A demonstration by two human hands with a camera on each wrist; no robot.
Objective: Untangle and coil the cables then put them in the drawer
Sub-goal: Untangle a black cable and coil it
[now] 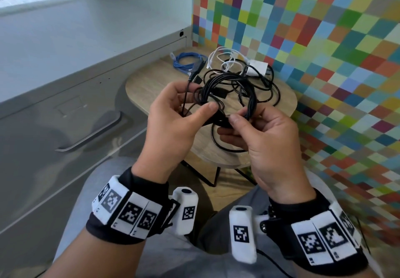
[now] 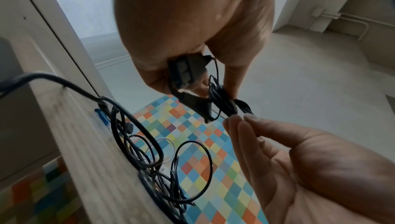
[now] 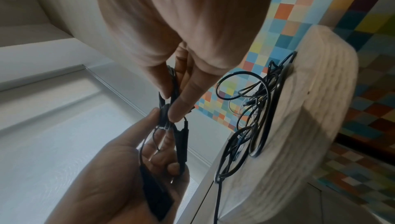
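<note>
A black cable, partly coiled, was held above the round table, pinched by the left hand and right hand. Remaining cables lay tangled at twelve o'clock. Coiling was judged unfinished; the closed drawer, at nine o'clock, would need opening.

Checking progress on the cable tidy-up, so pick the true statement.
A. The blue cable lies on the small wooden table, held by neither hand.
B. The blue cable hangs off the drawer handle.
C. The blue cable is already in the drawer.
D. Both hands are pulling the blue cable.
A: the blue cable lies at the far side of the wooden table, while the left hand and right hand both grip the black cable.
</note>
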